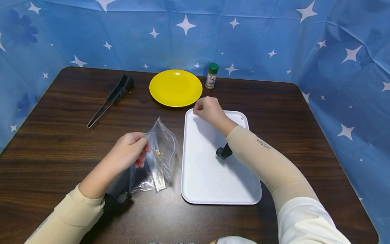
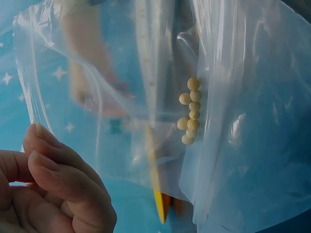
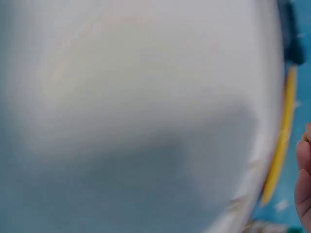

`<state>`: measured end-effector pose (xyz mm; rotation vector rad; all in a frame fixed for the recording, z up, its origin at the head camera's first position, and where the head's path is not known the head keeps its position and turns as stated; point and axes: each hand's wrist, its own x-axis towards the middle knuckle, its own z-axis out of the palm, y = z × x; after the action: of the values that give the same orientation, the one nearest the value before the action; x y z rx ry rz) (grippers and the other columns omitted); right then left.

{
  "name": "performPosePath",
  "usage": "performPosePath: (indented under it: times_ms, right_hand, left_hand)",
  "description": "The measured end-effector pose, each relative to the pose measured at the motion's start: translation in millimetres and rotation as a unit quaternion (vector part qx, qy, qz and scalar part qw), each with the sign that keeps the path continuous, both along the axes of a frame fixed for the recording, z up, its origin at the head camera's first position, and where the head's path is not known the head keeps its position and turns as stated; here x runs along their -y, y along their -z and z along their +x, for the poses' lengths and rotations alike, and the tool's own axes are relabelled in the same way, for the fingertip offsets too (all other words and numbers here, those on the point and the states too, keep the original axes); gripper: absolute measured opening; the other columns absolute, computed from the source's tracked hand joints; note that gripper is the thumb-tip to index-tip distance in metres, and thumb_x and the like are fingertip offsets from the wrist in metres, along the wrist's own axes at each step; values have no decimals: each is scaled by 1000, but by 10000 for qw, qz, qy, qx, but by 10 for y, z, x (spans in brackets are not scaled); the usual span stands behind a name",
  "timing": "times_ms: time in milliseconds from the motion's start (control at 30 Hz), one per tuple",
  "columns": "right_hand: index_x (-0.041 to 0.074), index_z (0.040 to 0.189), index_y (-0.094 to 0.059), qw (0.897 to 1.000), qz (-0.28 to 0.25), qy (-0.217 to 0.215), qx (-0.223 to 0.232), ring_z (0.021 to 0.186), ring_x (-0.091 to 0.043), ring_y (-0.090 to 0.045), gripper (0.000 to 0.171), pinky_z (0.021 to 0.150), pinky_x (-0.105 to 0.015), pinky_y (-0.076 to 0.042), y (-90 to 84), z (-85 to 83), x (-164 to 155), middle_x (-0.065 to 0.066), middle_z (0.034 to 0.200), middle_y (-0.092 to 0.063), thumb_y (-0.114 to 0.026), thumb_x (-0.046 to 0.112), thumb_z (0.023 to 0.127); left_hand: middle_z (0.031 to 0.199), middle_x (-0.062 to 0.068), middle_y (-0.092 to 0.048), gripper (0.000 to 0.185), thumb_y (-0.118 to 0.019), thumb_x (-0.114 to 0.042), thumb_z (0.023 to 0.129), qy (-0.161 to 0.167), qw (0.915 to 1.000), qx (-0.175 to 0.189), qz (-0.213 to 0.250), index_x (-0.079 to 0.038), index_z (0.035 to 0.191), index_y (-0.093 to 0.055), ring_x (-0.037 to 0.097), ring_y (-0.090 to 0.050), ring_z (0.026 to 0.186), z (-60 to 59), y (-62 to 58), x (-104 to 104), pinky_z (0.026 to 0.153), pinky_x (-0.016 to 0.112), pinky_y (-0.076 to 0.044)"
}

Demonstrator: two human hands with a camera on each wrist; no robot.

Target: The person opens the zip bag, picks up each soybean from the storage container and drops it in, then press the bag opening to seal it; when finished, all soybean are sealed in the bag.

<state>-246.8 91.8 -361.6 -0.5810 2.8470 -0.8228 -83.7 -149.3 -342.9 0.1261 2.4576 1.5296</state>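
Note:
My left hand grips the upper edge of a clear zip bag, which stands partly spread above the table. Several pale yellow, round soybeans lie in a cluster inside, by a fold of the bag. Over the far left corner of the white tray, my right hand has thumb and fingers drawn together; I cannot tell whether a bean is between the fingertips. One small pale bean lies near the tray's far right corner. At the right wrist view's edge, only part of the right-hand fingers shows.
Just beyond the tray sits a yellow plate, with a green-capped seasoning bottle to its right. Black-handled tongs lie at the far left of the table. A blue star-patterned cloth hangs behind.

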Motion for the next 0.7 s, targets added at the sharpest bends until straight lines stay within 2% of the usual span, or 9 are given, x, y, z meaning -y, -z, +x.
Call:
performPosePath:
  times_ms: [167,333,433,533,700]
  right_hand:
    - [9,85,-72,9956,-548,-624,-439,74,-13,-56,7,68,-22,-48,-346,230,211,0,80,-66,-69,15,84]
    - [8,85,-73,9778,-1082,-1557,-895,72,-11,-53,7,64,-20,-45,-582,562,440,1,79,-65,-73,13,81]
    - [8,85,-73,9690,-1111,-2006,-921,72,-11,-52,6,63,-19,-44,-618,728,533,1,79,-63,-73,12,81]
    - [8,84,-72,9648,-902,-2326,-832,75,-10,-53,4,64,-15,-44,-600,834,593,2,80,-62,-71,12,82]
    - [10,83,-72,9628,-594,-2535,-730,77,-7,-53,5,64,-13,-44,-529,895,646,4,82,-61,-70,14,83]
  left_hand:
    - [52,10,-51,26,-36,-9,92,14,10000,26,-9,3,77,-52,25,-54,44,-9,-7,-19,42,35,-48]
    - [52,9,-51,26,-36,-10,92,59,10000,-12,-56,2,76,-52,25,-54,44,-13,-19,-24,41,35,-48]
    - [52,10,-51,26,-36,-10,92,77,9999,-27,-68,2,75,-52,25,-54,44,-15,-25,-24,41,35,-48]
    - [52,10,-51,26,-35,-9,92,78,9999,-25,-69,3,76,-52,25,-54,44,-12,-31,-23,41,35,-48]
    - [52,9,-51,26,-35,-9,92,83,9999,-25,-83,2,75,-52,25,-54,44,-7,-34,-17,42,35,-48]
